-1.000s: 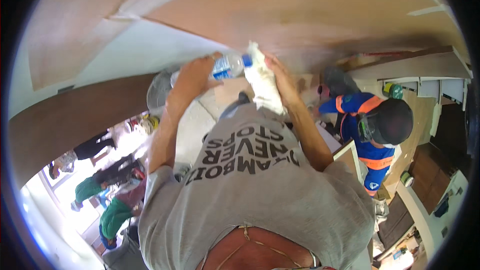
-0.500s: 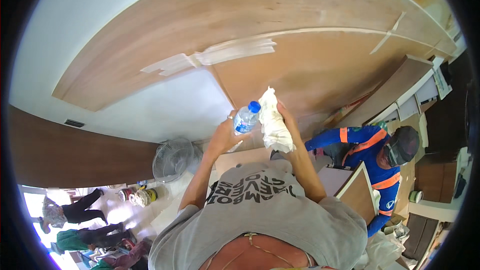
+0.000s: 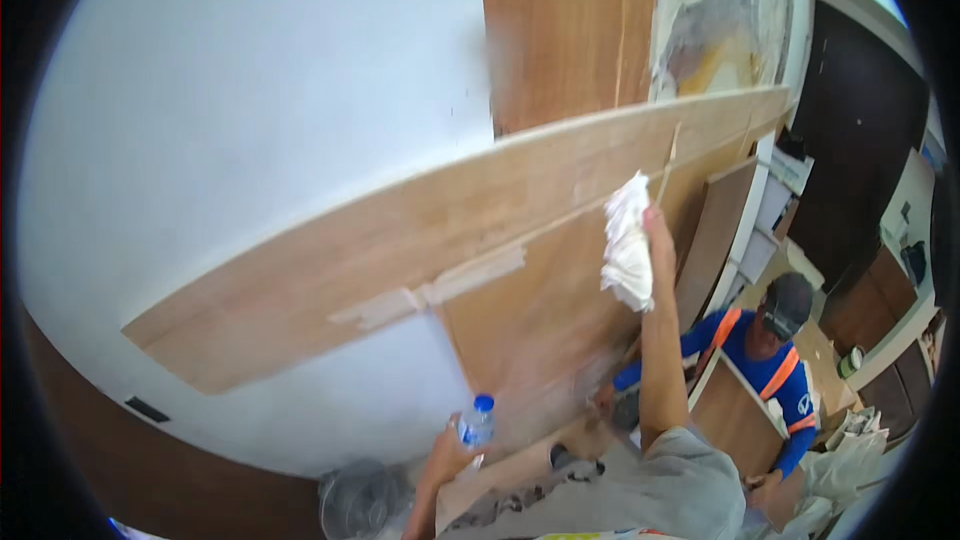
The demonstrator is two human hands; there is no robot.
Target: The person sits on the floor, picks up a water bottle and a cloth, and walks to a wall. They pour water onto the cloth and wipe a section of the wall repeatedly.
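A clear plastic bottle with a blue cap (image 3: pixel 479 423) is in the grip of my left hand (image 3: pixel 449 456), held low at the bottom of the picture. My right hand (image 3: pixel 655 227) is raised in front of the wooden panel and closed on a bunched white cloth (image 3: pixel 627 248), which covers most of its fingers. Whether the cloth touches the panel I cannot tell. Behind both hands, the long light-brown wooden panel (image 3: pixel 340 280) runs along the white wall, with pale tape or filler strips (image 3: pixel 470 278) across its joint.
At the right a person in a blue and orange top (image 3: pixel 745 365) holds a brown-faced board (image 3: pixel 738 410). A wire-guarded fan (image 3: pixel 360 500) stands low at the left. Boards (image 3: pixel 722 215) lean against the wall, near a dark door (image 3: pixel 865 130) and plastic bags (image 3: pixel 845 460).
My right hand has lifted the cloth up and away to the right, while my left hand with the bottle sits lower. The view has tilted up, showing more wall.
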